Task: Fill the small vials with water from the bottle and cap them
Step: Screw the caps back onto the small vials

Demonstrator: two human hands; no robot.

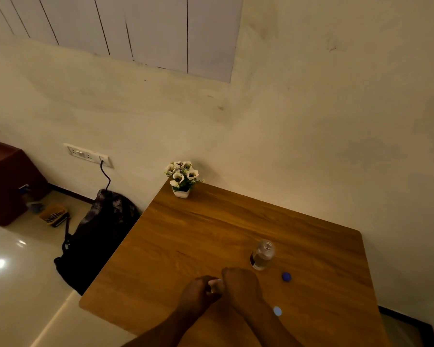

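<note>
A clear plastic water bottle (262, 255) stands uncapped on the wooden table (211, 234). Its blue cap (286, 277) lies on the table to its right. Both my hands meet in front of the bottle around a small pale vial (216, 285). My left hand (199, 293) grips the vial from the left. My right hand (241, 286) closes over its top, hiding most of it. A small whitish round object (277, 311), perhaps a vial cap, lies beside my right forearm.
A small white pot of artificial flowers (182, 179) stands at the table's far left corner against the wall. A dark backpack (98, 236) leans on the floor left of the table, below a wall socket (88, 154) with a cable.
</note>
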